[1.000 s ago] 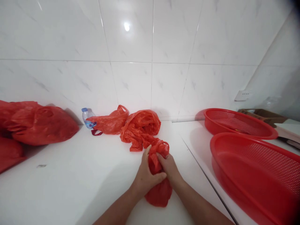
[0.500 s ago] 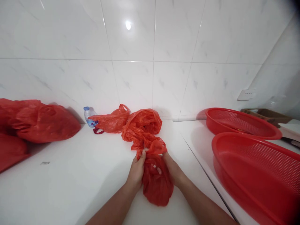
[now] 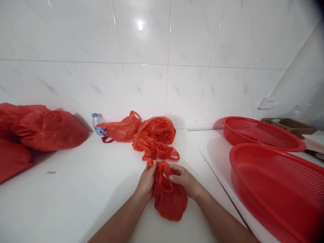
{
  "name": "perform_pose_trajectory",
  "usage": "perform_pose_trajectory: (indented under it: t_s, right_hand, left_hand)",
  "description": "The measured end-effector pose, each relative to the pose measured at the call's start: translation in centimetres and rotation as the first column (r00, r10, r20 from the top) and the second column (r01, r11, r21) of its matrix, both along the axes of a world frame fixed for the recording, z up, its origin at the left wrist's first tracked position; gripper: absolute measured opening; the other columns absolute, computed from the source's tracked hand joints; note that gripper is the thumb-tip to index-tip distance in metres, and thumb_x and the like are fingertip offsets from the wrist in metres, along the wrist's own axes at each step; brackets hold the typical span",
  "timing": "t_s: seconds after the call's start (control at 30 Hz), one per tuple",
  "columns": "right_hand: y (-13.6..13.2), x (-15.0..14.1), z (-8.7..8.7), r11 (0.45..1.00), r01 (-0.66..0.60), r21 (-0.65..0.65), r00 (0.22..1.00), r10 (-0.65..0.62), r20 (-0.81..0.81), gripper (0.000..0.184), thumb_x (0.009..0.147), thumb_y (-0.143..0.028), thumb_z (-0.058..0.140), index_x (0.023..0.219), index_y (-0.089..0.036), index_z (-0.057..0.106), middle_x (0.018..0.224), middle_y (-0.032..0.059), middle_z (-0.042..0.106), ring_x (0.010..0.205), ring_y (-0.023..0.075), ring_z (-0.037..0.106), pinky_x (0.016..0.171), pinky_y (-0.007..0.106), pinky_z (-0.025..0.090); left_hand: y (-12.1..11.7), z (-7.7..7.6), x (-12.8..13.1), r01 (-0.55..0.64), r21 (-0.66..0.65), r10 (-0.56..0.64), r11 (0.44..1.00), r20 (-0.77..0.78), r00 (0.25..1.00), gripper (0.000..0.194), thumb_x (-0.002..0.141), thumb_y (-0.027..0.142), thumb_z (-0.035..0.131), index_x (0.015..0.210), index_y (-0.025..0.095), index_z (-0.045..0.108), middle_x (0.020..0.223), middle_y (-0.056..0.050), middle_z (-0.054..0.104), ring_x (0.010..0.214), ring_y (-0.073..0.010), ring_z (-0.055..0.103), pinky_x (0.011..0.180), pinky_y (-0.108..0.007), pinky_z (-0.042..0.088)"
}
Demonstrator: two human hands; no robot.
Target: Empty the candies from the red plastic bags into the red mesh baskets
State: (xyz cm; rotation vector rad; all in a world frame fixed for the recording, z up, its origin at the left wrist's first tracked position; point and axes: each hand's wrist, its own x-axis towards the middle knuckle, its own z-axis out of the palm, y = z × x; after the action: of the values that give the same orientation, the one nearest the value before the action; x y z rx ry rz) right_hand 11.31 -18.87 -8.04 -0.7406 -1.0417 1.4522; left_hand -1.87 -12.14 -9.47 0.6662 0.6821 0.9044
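A red plastic bag (image 3: 170, 204) rests on the white table in front of me, its lower part bulging and its top gathered. My left hand (image 3: 147, 180) pinches the bag's upper left edge, thumb on top. On the other side, my right hand (image 3: 184, 179) grips a loop at the bag's top right between thumb and fingers. What the bag holds is hidden. Just beyond my hands lies a crumpled orange-red plastic bag (image 3: 158, 135), with one handle loop trailing toward the right.
Left of the crumpled bag are another red bag (image 3: 118, 130) and a clear bottle (image 3: 97, 125) with a blue cap. Large filled red bags (image 3: 55, 130) lie at far left. Two red baskets, the near one (image 3: 268, 189) and the far one (image 3: 263, 133), stand right, before a cardboard box (image 3: 291, 125).
My right hand has shifted from the bag's side to its top loop, fingers now curled inward. The crumpled bag's handle, previously near my hand, now lies apart on the table.
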Motion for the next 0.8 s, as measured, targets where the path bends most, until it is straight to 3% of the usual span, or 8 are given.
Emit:
perform_pose_trajectory:
  t_s: [0.13,0.2,0.33,0.43,0.53,0.63,0.8]
  right_hand:
    - [0.5,-0.1,-0.7,0.988,0.143,0.053,0.986,-0.147,0.074,0.053,0.067,-0.02,0.071,0.117,-0.025,0.055,0.109,0.0045,0.064,0.09,0.0179,0.062,0.082,0.033,0.047]
    - [0.8,-0.2,-1.2,0.967,0.248,0.06,0.953,-0.255,0.165,0.049,0.067,-0.016,0.067,0.113,-0.025,0.054,0.103,0.0032,0.065,0.084,0.0171,0.062,0.074,0.031,0.048]
    - [1.0,0.1,-2.1,0.858,0.485,0.168,0.745,-0.507,0.435,0.015,0.073,-0.022,0.062,0.087,-0.021,0.059,0.084,0.0016,0.066,0.075,0.0177,0.059,0.067,0.03,0.045]
    - [0.9,0.4,-2.3,0.816,0.517,0.259,0.643,-0.57,0.512,0.01,0.075,-0.027,0.061,0.084,-0.021,0.062,0.079,0.0016,0.067,0.071,0.0188,0.058,0.065,0.03,0.043]
    - [0.8,0.6,-2.2,0.814,0.497,0.302,0.652,-0.579,0.489,0.018,0.074,-0.025,0.061,0.092,-0.022,0.065,0.084,0.0023,0.069,0.074,0.02,0.06,0.068,0.031,0.044]
    - [1.0,0.6,-1.9,0.84,0.455,0.295,0.716,-0.542,0.439,0.016,0.075,-0.025,0.06,0.088,-0.021,0.069,0.084,0.0029,0.069,0.077,0.0201,0.061,0.072,0.032,0.045]
    - [1.1,0.5,-1.7,0.928,0.37,0.042,0.897,-0.369,0.244,0.014,0.074,-0.025,0.06,0.081,-0.018,0.069,0.073,0.0011,0.068,0.065,0.0157,0.057,0.064,0.029,0.043]
  left_hand:
    - [-0.4,0.2,0.1,0.033,0.077,-0.038,0.996,0.06,0.997,0.03,0.077,0.038,0.067,0.097,0.016,0.063,0.088,-0.008,0.07,0.078,-0.0193,0.066,0.075,-0.03,0.051]
    - [-0.8,0.4,0.1,0.053,0.143,-0.064,0.988,0.073,0.995,0.029,0.078,0.039,0.066,0.097,0.017,0.063,0.093,-0.008,0.07,0.083,-0.0194,0.066,0.079,-0.03,0.05]
    - [-1.9,0.8,0.2,0.101,0.282,-0.088,0.954,-0.059,0.994,0.029,0.078,0.04,0.066,0.095,0.017,0.067,0.094,-0.008,0.07,0.092,-0.022,0.063,0.085,-0.031,0.046]
    - [-2.3,1.1,0.2,0.162,0.451,-0.091,0.878,-0.176,0.98,0.024,0.081,0.037,0.063,0.095,0.019,0.069,0.1,-0.007,0.068,0.098,-0.0225,0.06,0.09,-0.031,0.042]
    - [-2.3,1.0,0.3,0.199,0.601,-0.053,0.774,-0.252,0.966,0.02,0.084,0.034,0.058,0.093,0.021,0.071,0.105,-0.006,0.066,0.103,-0.0229,0.057,0.093,-0.03,0.039]
    - [-2.3,0.8,0.2,0.173,0.662,0.017,0.729,-0.27,0.963,0.019,0.085,0.032,0.057,0.092,0.022,0.071,0.106,-0.006,0.065,0.103,-0.0229,0.055,0.094,-0.031,0.038]
    - [-2.6,0.6,-0.1,0.14,0.733,0.128,0.666,-0.298,0.946,0.019,0.086,0.026,0.054,0.095,0.025,0.071,0.1,-0.006,0.063,0.095,-0.0226,0.056,0.089,-0.031,0.04]
